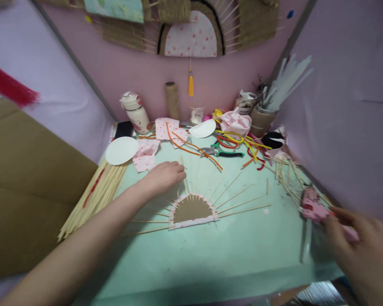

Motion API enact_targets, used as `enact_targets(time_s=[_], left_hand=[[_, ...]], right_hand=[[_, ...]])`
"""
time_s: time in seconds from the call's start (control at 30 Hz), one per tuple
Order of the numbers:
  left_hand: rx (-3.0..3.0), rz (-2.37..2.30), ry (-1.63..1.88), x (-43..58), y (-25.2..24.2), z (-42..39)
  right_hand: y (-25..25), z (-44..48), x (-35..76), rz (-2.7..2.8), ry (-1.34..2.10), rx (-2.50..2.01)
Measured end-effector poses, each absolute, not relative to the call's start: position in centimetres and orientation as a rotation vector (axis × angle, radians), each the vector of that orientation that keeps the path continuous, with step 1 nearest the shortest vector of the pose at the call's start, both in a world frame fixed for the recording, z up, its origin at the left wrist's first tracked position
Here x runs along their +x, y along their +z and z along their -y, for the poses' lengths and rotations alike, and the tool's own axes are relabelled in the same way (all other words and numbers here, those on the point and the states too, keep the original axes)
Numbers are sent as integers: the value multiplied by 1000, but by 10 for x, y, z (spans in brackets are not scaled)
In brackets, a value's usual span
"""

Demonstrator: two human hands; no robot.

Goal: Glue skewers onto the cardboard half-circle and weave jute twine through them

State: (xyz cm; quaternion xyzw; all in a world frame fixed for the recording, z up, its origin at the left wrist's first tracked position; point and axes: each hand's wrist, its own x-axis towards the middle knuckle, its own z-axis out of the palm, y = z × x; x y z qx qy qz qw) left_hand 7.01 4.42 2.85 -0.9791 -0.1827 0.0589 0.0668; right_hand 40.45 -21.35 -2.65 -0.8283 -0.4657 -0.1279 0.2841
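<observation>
In the middle of the table lies a half-round cardboard piece (193, 211) edged with pink-dotted cloth, thin wooden sticks (234, 204) fanning out from its curved rim. My left hand (167, 175) is over the upper left of this fan, fingers closed around one thin stick near its outer part; the fingertips partly hide it. At the right edge of the table my right hand (364, 238) is wrapped round the handle of a pink hot glue gun (314, 206), which lies low with its nozzle end toward loose sticks.
A bundle of sticks (95, 191) lies left, beside a white oval (121, 151). Behind the fan are pliers (225, 154), orange strips (191, 146), pink cloth (146, 155), a bottle (135, 112) and a cardboard tube (171, 101). Containers holding white strips (289, 85) stand back right.
</observation>
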Motion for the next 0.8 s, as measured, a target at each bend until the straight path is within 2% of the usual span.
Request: enact_targets(time_s=[0.1,0.3,0.5,0.7,0.8], left_hand=[[-2934,591,-93,59,38,-43],[-2815,554,-797,29,32,-30],[-2809,770,-944,13,19,-6],[-2749,888,-1100,4,14,3],[-2745,919,-1117,-2,13,6]], right_hand=[[-33,212,416,1272,-425,-2480],[-45,219,425,1442,-417,-2589],[-44,225,443,1416,-281,-2652],[-48,207,462,1088,-133,-2694],[-44,201,452,1015,-208,-2671]])
